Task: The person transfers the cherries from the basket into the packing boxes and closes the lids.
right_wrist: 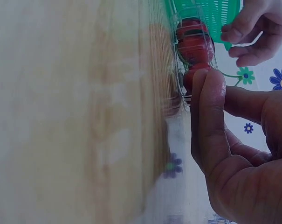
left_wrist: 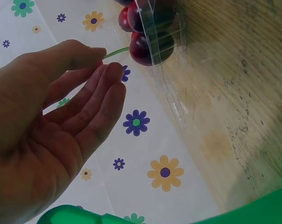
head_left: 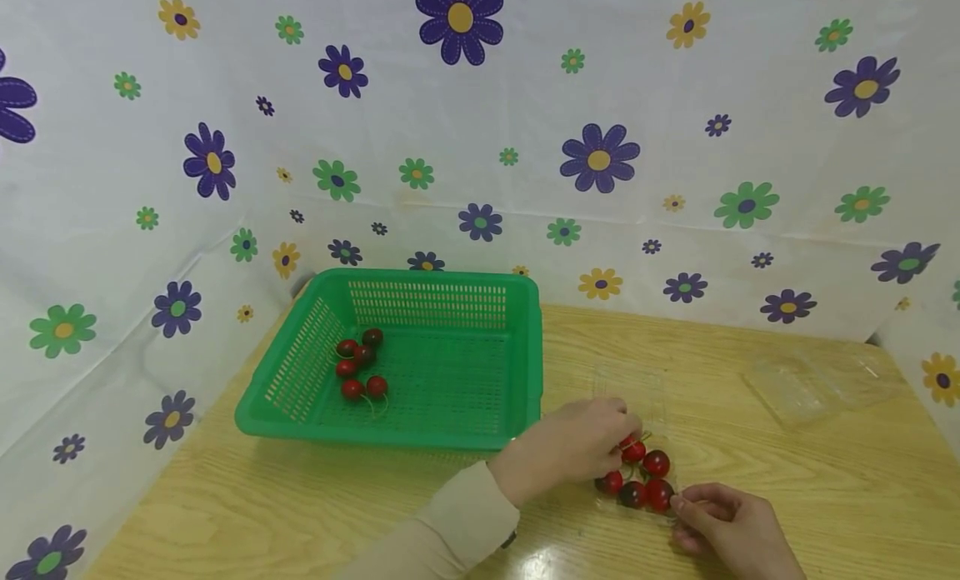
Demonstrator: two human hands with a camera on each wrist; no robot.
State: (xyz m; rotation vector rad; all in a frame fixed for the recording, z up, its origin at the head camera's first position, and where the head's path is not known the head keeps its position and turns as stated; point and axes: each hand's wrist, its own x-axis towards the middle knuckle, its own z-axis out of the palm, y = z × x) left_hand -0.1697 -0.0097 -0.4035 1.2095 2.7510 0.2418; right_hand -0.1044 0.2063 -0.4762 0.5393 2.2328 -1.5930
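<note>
A clear plastic box point(head_left: 637, 513) with its lid point(head_left: 630, 388) folded back stands on the table, holding several dark red cherries point(head_left: 656, 463). Over its left side my left hand point(head_left: 588, 438) bends down; in the left wrist view its thumb and forefinger pinch a green cherry stem point(left_wrist: 117, 52). My right hand point(head_left: 731, 526) is at the near right corner, where thumb and forefinger pinch the box wall beside a cherry point(head_left: 660, 495). Fingers point(right_wrist: 208, 95) cover that corner in the right wrist view, so the exact contact is partly hidden.
A green basket point(head_left: 528, 355) stands on the left, with several cherries point(head_left: 363, 357) at its left side. Another clear plastic container point(head_left: 817, 380) lies at the back right of the wooden table point(head_left: 720, 413). A flower-patterned sheet point(head_left: 510, 105) hangs behind.
</note>
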